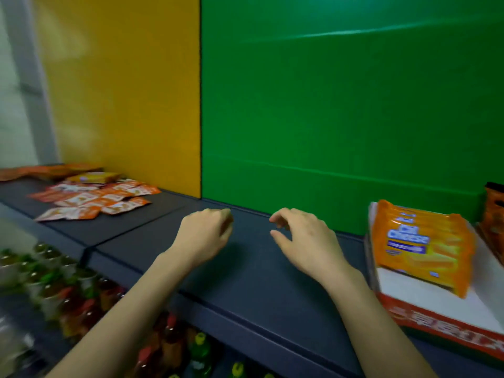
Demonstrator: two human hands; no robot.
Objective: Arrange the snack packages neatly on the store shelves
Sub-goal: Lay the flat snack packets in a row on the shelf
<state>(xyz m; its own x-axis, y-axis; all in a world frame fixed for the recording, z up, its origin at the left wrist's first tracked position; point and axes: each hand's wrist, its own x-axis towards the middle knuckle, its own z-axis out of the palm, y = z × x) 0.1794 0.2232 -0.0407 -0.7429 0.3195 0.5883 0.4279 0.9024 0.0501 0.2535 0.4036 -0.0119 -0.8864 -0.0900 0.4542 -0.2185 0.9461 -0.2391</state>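
Over the middle of the dark shelf (259, 282), the left hand (204, 236) and the right hand (305, 238) hover side by side, fingers loosely curled and holding nothing, so no package is being carried. Out at ten o'clock from them a batch of small orange sachets (92, 197) lies flat in a loose, overlapping spread, and at three o'clock an orange biscuit pack (420, 246) leans in a white carton (436, 304). The job looks part done at most: goods are on the shelf, but the sachets want squaring up and the pack looks not yet set out.
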